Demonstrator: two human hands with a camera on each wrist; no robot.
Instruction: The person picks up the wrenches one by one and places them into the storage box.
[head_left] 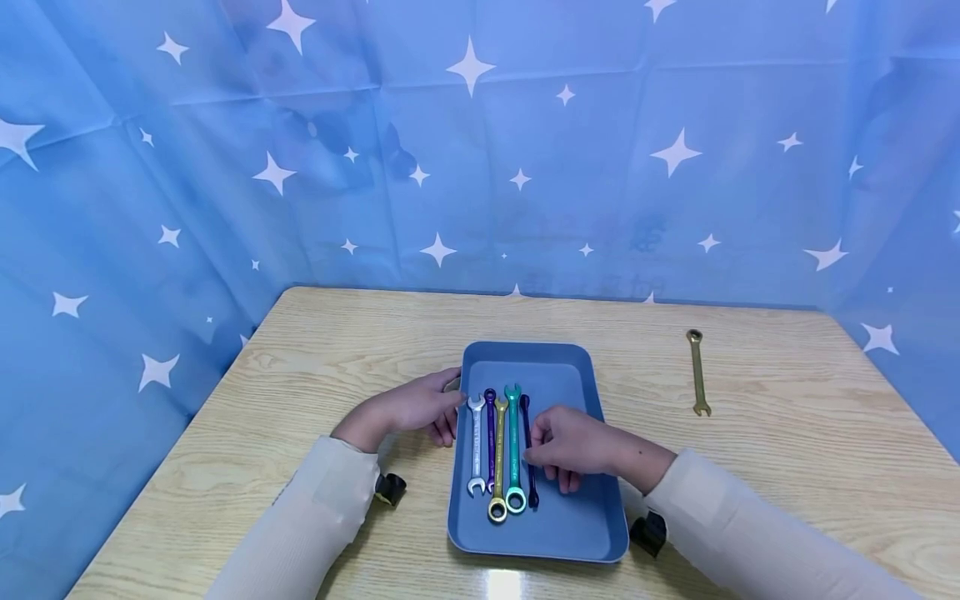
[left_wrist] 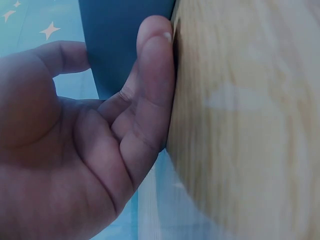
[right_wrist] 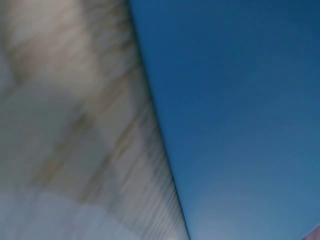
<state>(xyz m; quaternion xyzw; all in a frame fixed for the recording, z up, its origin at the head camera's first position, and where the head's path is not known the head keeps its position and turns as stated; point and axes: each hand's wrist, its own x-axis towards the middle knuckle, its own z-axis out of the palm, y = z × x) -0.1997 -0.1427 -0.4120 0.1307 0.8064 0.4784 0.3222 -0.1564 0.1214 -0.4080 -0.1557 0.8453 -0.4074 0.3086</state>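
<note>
My left hand (head_left: 420, 408) holds the left wall of a blue-grey tray (head_left: 525, 351), its thumb at the rim and its other fingers bent along the outside. The left wrist view shows those fingers (left_wrist: 156, 85) low against the tray wall, close to the wood. Inside the tray, my right hand (head_left: 573, 446) pinches the shaft of a dark purple wrench (head_left: 526, 412) between thumb and forefinger. Left of it, a green wrench (head_left: 513, 442), a gold wrench (head_left: 500, 450), a purple wrench (head_left: 491, 429) and a silver wrench (head_left: 476, 442) lie side by side, roughly parallel.
Another gold wrench (head_left: 698, 375) lies on the wooden table (head_left: 360, 333), right of the tray. Blue cloth (head_left: 517, 208) with white stars hangs behind the table and along its sides. In the right wrist view, the tray's outer wall (right_wrist: 230, 120) fills much of the picture.
</note>
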